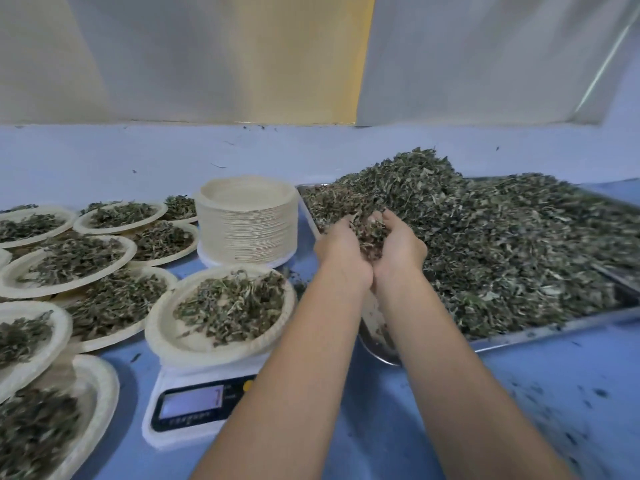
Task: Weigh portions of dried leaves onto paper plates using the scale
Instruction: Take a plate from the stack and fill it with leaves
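A large metal tray (554, 327) at the right holds a big heap of dried leaves (502, 237). My left hand (337, 249) and my right hand (401, 249) are cupped together over the tray's left end, and between them they hold a scoop of dried leaves (370, 233). Left of my arms stands a white digital scale (180, 407). A paper plate (173, 336) with a portion of leaves sits on it. The scale's display is lit, but its reading is blurred.
A tall stack of empty paper plates (247, 233) stands behind the scale. Several filled paper plates (20, 271) overlap one another at the left. Loose leaf bits (571, 403) lie on the blue tabletop at the right. A pale wall (138, 150) runs along the back.
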Demonstrator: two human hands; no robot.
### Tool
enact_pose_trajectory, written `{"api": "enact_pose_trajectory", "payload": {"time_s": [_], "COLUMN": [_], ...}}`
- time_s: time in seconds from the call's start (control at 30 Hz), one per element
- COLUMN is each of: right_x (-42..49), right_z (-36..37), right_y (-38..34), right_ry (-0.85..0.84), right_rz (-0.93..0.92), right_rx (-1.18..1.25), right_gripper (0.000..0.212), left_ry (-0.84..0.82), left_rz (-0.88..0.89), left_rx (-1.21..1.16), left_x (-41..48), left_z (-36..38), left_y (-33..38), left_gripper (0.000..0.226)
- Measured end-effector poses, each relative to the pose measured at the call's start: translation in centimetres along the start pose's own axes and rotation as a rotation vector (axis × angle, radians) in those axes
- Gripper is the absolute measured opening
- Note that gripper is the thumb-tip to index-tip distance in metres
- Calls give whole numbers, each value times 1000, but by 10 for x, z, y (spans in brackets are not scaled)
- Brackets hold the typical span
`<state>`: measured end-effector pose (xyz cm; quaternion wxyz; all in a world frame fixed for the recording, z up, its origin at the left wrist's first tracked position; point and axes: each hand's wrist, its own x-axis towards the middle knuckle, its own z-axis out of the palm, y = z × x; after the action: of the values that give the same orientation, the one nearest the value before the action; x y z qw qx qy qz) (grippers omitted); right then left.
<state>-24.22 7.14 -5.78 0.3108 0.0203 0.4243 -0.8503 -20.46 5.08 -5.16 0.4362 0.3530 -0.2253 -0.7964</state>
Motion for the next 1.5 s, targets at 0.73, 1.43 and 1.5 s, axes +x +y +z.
{"api": "enact_pose_trajectory", "payload": {"time_s": [0.73, 1.43, 1.5], "right_x": [33, 19, 17], "right_z": [-24, -21, -19], "right_y": [3, 7, 8], "right_ry": [7, -115, -139], "right_rz": [-189, -42, -40], "right_rx": [-340, -394, -382], "right_gripper": [30, 14, 18], "left_ry": [-168, -247, -246], "left_rz": [121, 170, 175], "left_rx": [681, 526, 503], "left_x": [6, 4, 2], "left_z": [0, -11, -16], "left_y": [-25, -1, 2], "left_gripper": [25, 33, 28]}}
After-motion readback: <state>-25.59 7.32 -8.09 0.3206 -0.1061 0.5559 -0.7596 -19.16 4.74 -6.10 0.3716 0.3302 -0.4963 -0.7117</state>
